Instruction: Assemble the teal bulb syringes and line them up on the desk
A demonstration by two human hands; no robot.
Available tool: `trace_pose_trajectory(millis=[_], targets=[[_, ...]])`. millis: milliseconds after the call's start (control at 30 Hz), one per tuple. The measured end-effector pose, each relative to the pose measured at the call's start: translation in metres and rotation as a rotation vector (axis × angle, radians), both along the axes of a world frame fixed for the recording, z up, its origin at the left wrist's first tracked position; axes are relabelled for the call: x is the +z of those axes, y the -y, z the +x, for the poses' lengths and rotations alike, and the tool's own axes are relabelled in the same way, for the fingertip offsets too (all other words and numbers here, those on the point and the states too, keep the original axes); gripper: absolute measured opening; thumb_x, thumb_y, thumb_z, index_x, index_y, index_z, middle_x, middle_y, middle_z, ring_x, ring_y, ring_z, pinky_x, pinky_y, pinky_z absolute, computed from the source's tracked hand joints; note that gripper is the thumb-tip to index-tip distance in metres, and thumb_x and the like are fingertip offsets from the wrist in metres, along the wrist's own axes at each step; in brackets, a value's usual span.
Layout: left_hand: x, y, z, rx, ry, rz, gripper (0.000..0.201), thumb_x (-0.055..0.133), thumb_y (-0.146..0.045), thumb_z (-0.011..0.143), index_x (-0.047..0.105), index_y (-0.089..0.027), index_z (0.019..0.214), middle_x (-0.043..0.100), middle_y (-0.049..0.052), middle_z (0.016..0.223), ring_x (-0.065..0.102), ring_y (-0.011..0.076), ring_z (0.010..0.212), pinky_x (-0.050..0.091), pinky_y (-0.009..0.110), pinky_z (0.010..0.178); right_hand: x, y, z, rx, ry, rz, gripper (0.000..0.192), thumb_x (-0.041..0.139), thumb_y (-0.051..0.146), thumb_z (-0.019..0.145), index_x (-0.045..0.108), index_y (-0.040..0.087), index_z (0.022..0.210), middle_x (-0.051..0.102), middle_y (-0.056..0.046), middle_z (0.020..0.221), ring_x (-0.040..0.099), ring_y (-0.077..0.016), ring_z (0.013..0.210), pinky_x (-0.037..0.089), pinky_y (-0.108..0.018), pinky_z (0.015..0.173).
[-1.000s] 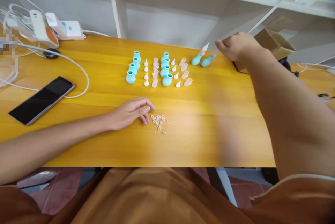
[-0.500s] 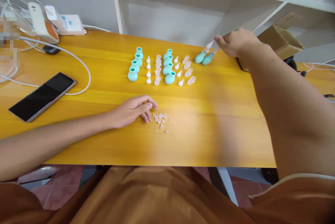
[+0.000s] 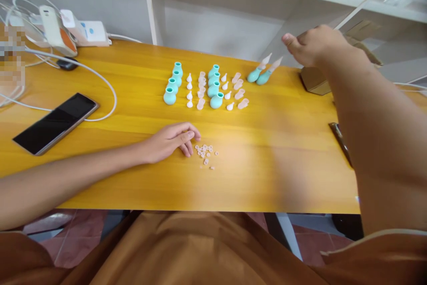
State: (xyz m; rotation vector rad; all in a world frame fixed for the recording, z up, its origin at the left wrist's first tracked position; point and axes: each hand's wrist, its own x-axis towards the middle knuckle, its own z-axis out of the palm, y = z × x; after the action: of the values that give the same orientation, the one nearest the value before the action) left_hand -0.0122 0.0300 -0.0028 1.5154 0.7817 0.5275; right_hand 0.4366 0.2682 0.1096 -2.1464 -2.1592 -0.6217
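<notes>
- The left hand [image 3: 170,142] lies flat and open on the tabletop [image 3: 267,160], just beside a heap of tiny pale rings [image 3: 206,154].
- Two assembled teal bulbs [image 3: 260,73] lie near the far edge.
- The right hand [image 3: 312,46] hovers above them, loosely open and holding nothing.

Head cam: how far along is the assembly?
Done: two assembled teal pieces with tips lie together at the far right of the table. In hand: nothing; the right hand is raised just beyond those two, and the left hand rests flat beside a small pile of rings. Left: eight teal bulbs stand in two columns, with rows of white tips and clear caps beside them, all separate.
</notes>
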Motion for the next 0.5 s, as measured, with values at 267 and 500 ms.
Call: trace_pose_trajectory(millis=[267,500], targets=[[0.001,0.001,0.0,-0.016,-0.011,0.029,0.048,0.052,-0.062,0.111,0.066,-0.016,0.115,0.076,0.005,0.091,0.078,0.0184,0.077,0.061,0.033,0.077,-0.006,0.088,-0.068,0.352,-0.195,0.235,0.047,0.045,0.029,0.115,0.055,0.018,0.07,0.072,-0.012,0.08,0.06,-0.0159,0.076,0.035,-0.04,0.073],[-0.001,0.003,0.002,-0.023,-0.034,0.11,0.045,0.049,-0.057,0.113,0.066,-0.016,0.111,0.076,0.005,0.088,0.077,0.0178,0.075,0.059,0.031,0.074,-0.073,0.173,-0.129,0.609,-0.488,-0.001,0.016,0.055,0.02,0.097,0.07,0.024,0.101,0.074,-0.012,0.109,0.068,-0.0271,0.084,0.054,-0.042,0.075]])
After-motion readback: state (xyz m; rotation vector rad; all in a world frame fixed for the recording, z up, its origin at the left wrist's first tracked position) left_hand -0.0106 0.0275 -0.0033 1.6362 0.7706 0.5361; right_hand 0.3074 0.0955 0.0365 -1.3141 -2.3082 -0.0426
